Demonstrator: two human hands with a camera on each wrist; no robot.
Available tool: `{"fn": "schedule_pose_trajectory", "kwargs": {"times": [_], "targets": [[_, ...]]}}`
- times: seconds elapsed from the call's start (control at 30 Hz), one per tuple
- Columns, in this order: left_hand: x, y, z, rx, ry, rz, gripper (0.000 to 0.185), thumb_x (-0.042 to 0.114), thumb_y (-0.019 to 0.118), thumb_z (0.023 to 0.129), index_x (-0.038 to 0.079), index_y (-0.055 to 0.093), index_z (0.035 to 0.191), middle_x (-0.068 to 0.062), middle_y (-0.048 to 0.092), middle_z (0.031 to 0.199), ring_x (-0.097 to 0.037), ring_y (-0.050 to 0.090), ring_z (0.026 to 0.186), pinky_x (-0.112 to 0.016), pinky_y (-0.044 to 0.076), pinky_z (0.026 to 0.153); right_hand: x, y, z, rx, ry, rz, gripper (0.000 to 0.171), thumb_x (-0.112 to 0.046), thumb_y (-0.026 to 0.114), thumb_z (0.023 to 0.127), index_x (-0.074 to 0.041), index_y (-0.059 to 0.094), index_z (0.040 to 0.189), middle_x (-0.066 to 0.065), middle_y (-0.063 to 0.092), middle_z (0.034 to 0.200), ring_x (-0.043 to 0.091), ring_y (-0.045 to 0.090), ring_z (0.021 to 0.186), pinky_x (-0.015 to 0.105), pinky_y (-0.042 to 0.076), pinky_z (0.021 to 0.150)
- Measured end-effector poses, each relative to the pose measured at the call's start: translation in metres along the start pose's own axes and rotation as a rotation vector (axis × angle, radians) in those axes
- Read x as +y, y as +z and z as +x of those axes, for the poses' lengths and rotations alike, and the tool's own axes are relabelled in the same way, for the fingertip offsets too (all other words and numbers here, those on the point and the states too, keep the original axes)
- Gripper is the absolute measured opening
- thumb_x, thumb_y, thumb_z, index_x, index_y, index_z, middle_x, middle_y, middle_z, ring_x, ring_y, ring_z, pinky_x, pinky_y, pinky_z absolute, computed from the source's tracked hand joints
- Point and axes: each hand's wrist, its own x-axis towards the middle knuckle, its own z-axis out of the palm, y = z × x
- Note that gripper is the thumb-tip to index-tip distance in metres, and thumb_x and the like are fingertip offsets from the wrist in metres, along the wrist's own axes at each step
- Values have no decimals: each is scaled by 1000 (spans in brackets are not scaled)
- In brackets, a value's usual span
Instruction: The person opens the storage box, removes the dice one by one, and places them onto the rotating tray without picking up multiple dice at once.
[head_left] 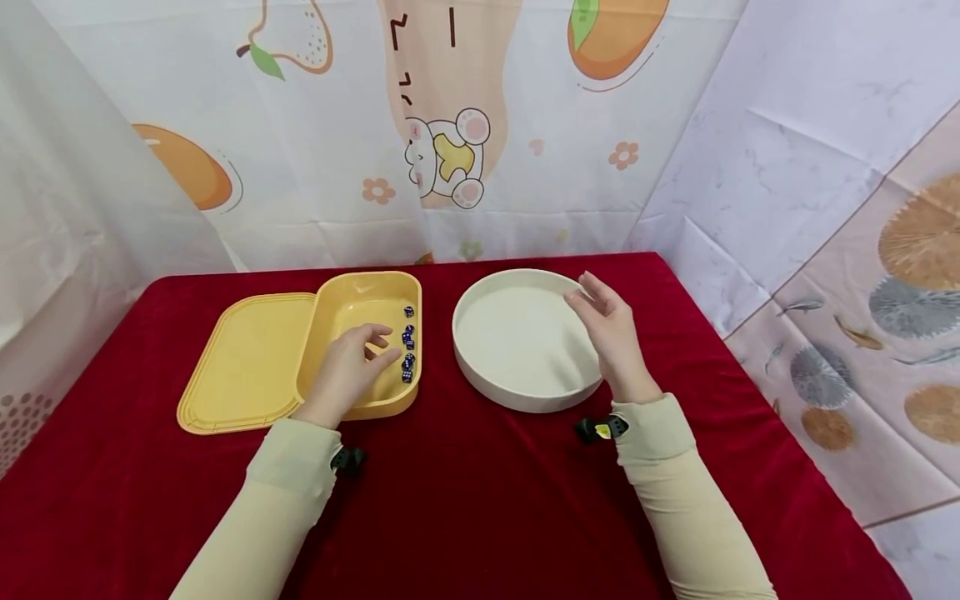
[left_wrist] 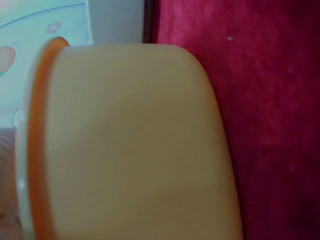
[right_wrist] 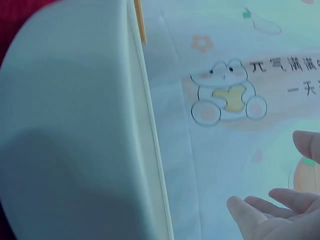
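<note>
In the head view my left hand [head_left: 348, 371] is over the yellow box [head_left: 322, 350], its thumb and fingers apart, with nothing seen between them. Several small dark-blue dice [head_left: 408, 341] with white pips lie in a row along the box's right inner wall, just right of the fingertips. My right hand [head_left: 611, 337] hovers at the right rim of a round white tray [head_left: 525, 400], thumb and fingers spread and holding nothing. The left wrist view is mostly the box's outer wall [left_wrist: 130, 140]; only a sliver of the hand shows there.
A flat yellow lid [head_left: 243, 358] lies on the red tablecloth [head_left: 480, 500], against the box's left side. Printed curtains [head_left: 300, 183] hang behind the table and along its right side. Dark wrist cameras [head_left: 347, 459] sit at both cuffs.
</note>
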Motion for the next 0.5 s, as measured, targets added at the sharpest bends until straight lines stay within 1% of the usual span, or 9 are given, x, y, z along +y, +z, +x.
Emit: {"fn": "schedule_pose_trajectory", "kwargs": {"times": [0.13, 0.27, 0.4, 0.5], "targets": [[-3, 4, 2, -102, -31, 29, 44, 28, 67, 95, 2, 60, 129, -15, 67, 109, -28, 63, 93, -38, 51, 78, 3, -13, 1, 29, -3, -4, 63, -19, 61, 98, -7, 34, 154, 9, 36, 159, 22, 37, 145, 35, 32, 118], [-4, 7, 5, -181, -68, 63, 46, 34, 69, 92, 4, 61, 126, -11, 66, 104, -25, 61, 93, -37, 49, 81, 9, -25, 2, 48, 2, 35, 65, -20, 63, 97, -7, 34, 154, 9, 36, 159, 21, 35, 147, 34, 30, 119], [-5, 9, 6, -224, -79, 83, 46, 35, 70, 91, 3, 62, 124, -10, 66, 102, -24, 60, 92, -38, 48, 83, 18, -35, 4, 50, 17, 76, 68, -24, 64, 96, -8, 33, 154, 9, 34, 160, 21, 31, 149, 35, 27, 121], [-6, 10, 7, -243, -71, 95, 44, 33, 71, 91, 3, 64, 122, -11, 66, 100, -22, 60, 88, -36, 48, 79, 24, -42, 5, 43, 34, 93, 70, -26, 64, 96, -8, 31, 155, 9, 32, 161, 22, 28, 150, 36, 25, 122]]}}
